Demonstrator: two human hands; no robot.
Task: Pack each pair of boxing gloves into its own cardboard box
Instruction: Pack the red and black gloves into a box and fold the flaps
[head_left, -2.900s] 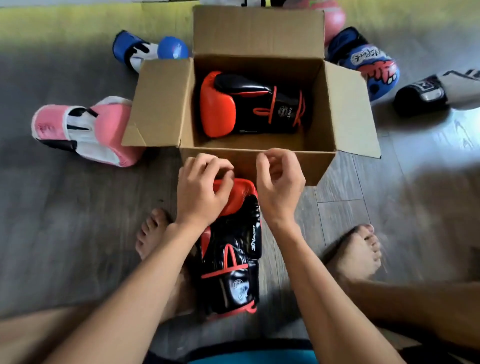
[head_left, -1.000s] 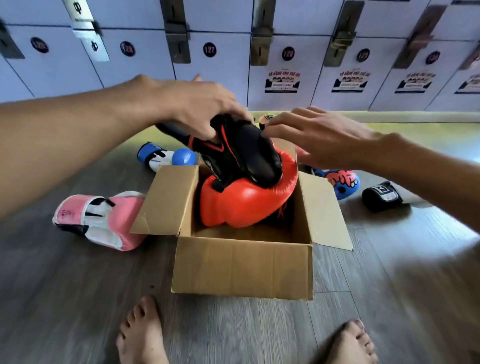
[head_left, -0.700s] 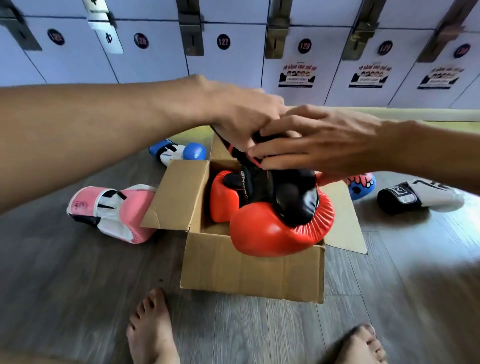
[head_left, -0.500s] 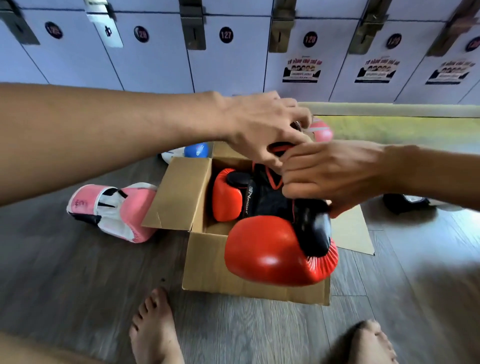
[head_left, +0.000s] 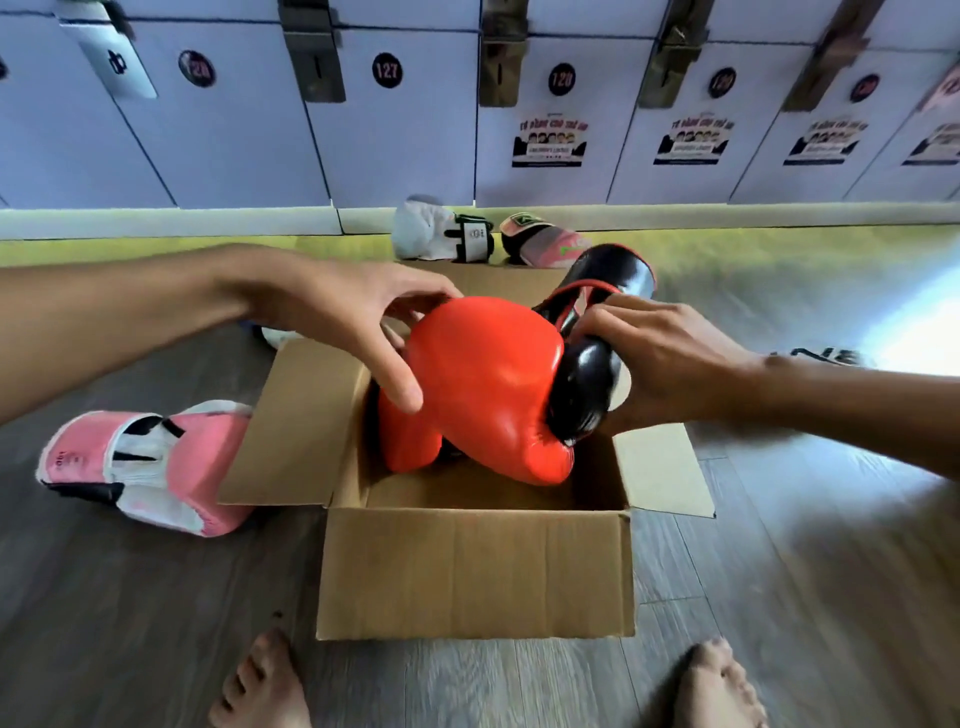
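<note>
While both of my hands are on the red-and-black glove (head_left: 483, 395), it hangs over the open cardboard box (head_left: 475, 571), padded end tipped down toward the box floor and cuff (head_left: 618, 275) sticking up past the far rim. My left hand (head_left: 343, 317) lies spread across the red padding, fingers loosely curved and pressing rather than pinching. My right hand (head_left: 670, 364) is wrapped around the black thumb-and-wrist part, fingers closed on it. Under the glove I see more red at the left of the box (head_left: 402, 441), which I take to be its partner, though most of it is hidden.

I judge this glove to be light but bulky, soft and springy in the padding, with a glossy skin that could slide under a flat palm. The firmer wrist section looks like the better hold for steering; the padded end I would only push on. It will probably need squeezing to sit beside its mate, and may bounce back up when released.

A pink glove (head_left: 150, 462) lies touching the box's left flap (head_left: 296, 426); two more gloves (head_left: 488, 239) rest near the lockers (head_left: 405, 130).
</note>
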